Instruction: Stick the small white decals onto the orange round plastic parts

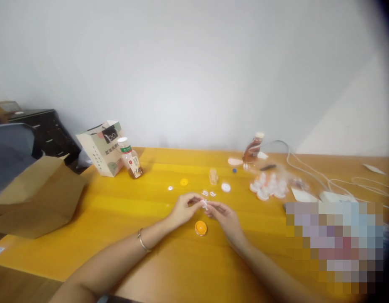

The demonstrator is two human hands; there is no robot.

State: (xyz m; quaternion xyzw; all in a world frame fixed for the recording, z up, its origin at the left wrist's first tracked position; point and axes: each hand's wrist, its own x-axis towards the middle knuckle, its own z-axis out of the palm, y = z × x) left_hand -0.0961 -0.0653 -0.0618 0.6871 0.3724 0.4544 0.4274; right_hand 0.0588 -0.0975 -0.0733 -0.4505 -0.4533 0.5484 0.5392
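Between the fingertips of both hands is a small white plastic piece [205,204], blurred and partly covered, so its exact kind is unclear. My left hand [185,209] pinches it from the left, a bracelet on that wrist. From the other side my right hand [225,216] closes thumb and fingers on the same piece. Just below the hands lies an orange round part [200,228] with a paler rim. Beyond the fingertips are two small white cut-out pieces, one a lacy shape [205,193] and the other beside it [213,194].
Farther back lie a yellow disc [184,182], a white round cap [226,187] and a clear small container [213,176]. A labelled bottle [134,165] and paper bag [102,151] stand left. Right are a brown bottle [252,149], clustered white cups [266,185] and cables [308,166].
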